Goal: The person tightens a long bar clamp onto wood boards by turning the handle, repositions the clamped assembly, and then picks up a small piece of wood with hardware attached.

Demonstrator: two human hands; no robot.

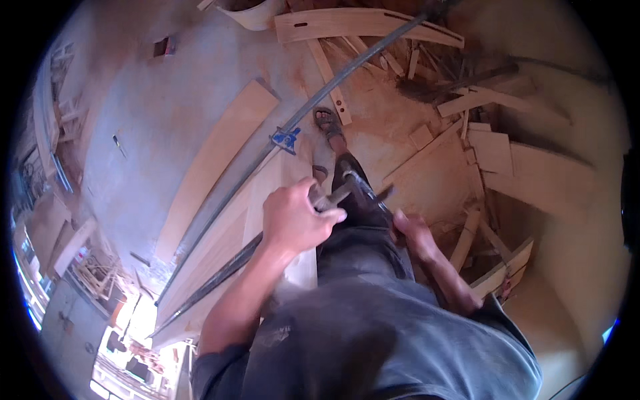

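My left hand (pixel 297 217) is closed around the metal end of a bar clamp (pixel 227 272), whose dark bar runs back under my forearm along a pale wooden panel (pixel 257 193). A metal screw (pixel 342 193) sticks out past my thumb towards a grey rod (pixel 363 187) in front of my legs. Close to that rod's lower end, my right hand (pixel 415 235) is curled; what lies in its fingers is hidden. A second long bar clamp (pixel 347 72) lies along the panel's far side, with a blue jaw (pixel 285 140) at the panel's corner.
A curved board (pixel 217 163) lies on the floor to the left. Another slotted board (pixel 367 25) is at the top. Scrap wood (pixel 490 150) is piled to the right beside a wall (pixel 580 100). My sandalled foot (pixel 327 122) stands just beyond the panel.
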